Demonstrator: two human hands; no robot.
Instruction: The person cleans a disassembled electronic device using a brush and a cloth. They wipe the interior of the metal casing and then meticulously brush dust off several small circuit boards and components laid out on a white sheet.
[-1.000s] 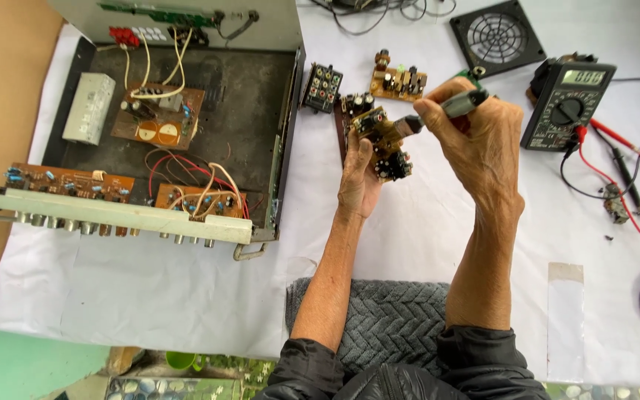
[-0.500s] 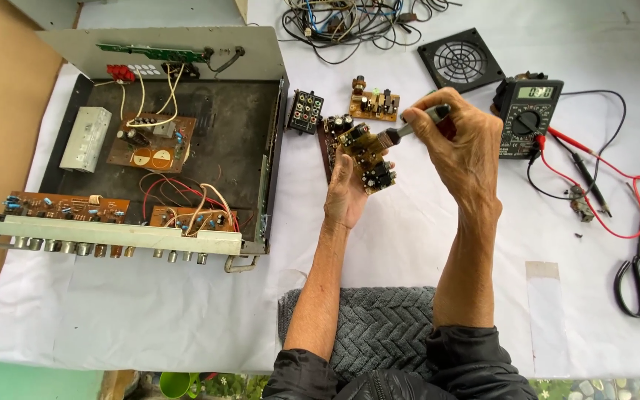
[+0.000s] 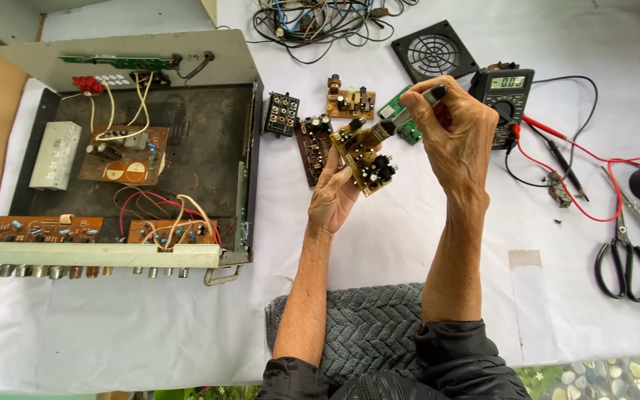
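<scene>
Grey knitted cloth (image 3: 364,326) is lapped at the near table edge. A small brown circuit board (image 3: 365,154) is pinched in the left hand (image 3: 332,201), raised above mid-table. A grey pen-like tool (image 3: 409,110) is gripped by the right hand (image 3: 450,141), tip at the board: probing seems underway; steady tip placement is called for next. Open chassis (image 3: 124,170) crowds the left edge, multimeter (image 3: 504,95) and fan grille (image 3: 433,53) the far edge, scissors (image 3: 624,255) the right; bare room lies near-centre.

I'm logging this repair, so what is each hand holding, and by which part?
The left hand grips a small brown circuit board by its lower edge. The right hand pinches a slim grey pen-shaped tool near its upper end, tip at the board.
</scene>
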